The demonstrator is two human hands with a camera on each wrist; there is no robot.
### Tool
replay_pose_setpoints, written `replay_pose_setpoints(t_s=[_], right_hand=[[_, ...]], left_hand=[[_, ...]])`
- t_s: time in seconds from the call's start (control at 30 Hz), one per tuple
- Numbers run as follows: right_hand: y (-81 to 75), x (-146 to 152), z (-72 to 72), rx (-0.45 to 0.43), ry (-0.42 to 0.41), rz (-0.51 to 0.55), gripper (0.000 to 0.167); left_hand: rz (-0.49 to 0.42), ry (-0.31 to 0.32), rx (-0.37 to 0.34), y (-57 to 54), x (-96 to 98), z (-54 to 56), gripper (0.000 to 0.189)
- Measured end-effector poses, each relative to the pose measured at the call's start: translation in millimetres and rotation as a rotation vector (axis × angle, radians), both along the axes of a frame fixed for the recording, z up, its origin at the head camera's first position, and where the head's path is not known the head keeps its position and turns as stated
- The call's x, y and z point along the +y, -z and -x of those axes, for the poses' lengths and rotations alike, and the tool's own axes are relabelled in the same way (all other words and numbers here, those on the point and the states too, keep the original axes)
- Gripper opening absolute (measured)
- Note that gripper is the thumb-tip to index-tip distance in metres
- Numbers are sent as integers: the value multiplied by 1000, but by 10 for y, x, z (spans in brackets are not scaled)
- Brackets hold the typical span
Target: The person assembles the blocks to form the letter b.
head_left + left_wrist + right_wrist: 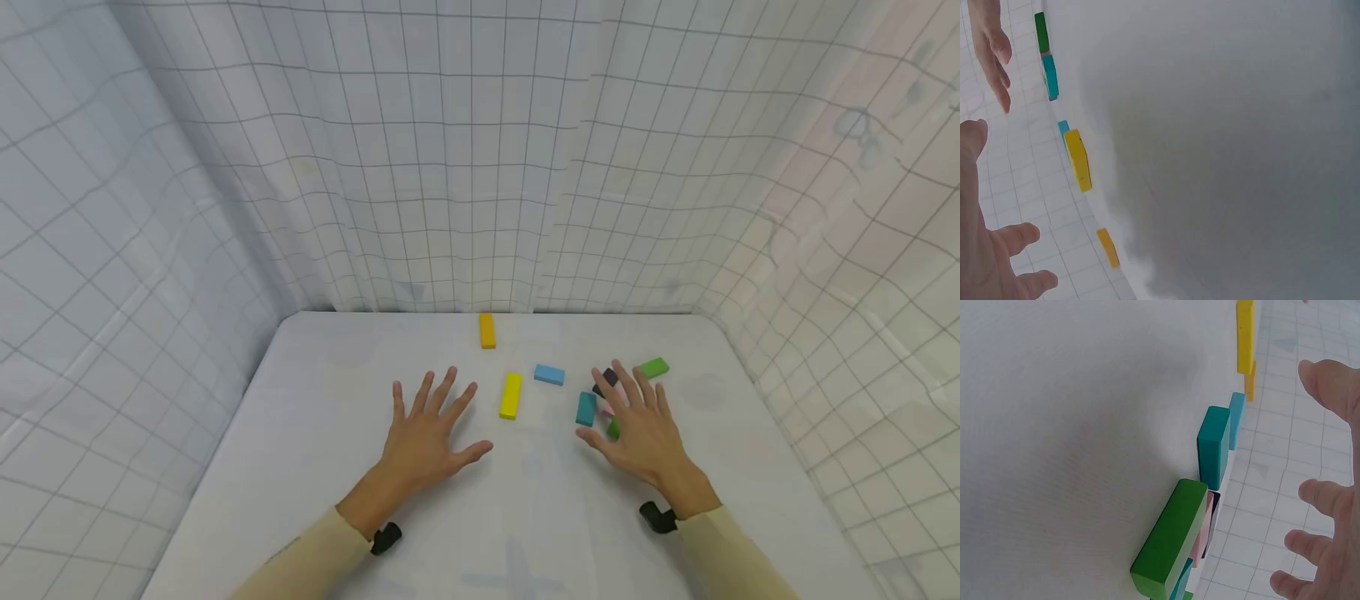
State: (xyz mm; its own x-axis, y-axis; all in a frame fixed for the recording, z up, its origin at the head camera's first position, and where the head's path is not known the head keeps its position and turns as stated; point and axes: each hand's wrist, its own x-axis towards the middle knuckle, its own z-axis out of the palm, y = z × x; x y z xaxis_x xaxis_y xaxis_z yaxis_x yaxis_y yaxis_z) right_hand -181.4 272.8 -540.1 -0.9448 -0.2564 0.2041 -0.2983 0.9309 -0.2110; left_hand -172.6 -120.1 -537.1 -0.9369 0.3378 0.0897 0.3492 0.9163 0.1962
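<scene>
Both hands are held over the white table with fingers spread, and neither holds anything. The left hand (422, 446) is left of a yellow block (511, 396), its thumb pointing toward it. My right hand (647, 437) hovers over a cluster of blocks and partly hides them in the head view. Around its fingers are a teal block (587, 409), a black block (604, 382), a pink block (1202, 531) and a dark green block (1169, 537). A second teal block (1180, 581) shows partly behind the dark green one. Beyond the fingertips lies a lighter green block (655, 367).
An orange block (487, 331) lies near the table's back edge. Between the yellow and teal blocks, slightly farther back, is a light blue block (550, 374). White grid-patterned curtains (465, 167) enclose the table (300, 433) at the back and both sides.
</scene>
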Motion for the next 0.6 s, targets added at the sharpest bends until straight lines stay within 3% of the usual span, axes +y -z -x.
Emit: replay_pose_setpoints(t_s=[0.33, 0.6], right_hand=[[-7, 93, 15, 37, -41, 11, 85], [66, 124, -29, 75, -53, 36, 76]], left_hand=[[8, 109, 23, 56, 333, 37, 92], [33, 153, -14, 69, 659, 173, 90]])
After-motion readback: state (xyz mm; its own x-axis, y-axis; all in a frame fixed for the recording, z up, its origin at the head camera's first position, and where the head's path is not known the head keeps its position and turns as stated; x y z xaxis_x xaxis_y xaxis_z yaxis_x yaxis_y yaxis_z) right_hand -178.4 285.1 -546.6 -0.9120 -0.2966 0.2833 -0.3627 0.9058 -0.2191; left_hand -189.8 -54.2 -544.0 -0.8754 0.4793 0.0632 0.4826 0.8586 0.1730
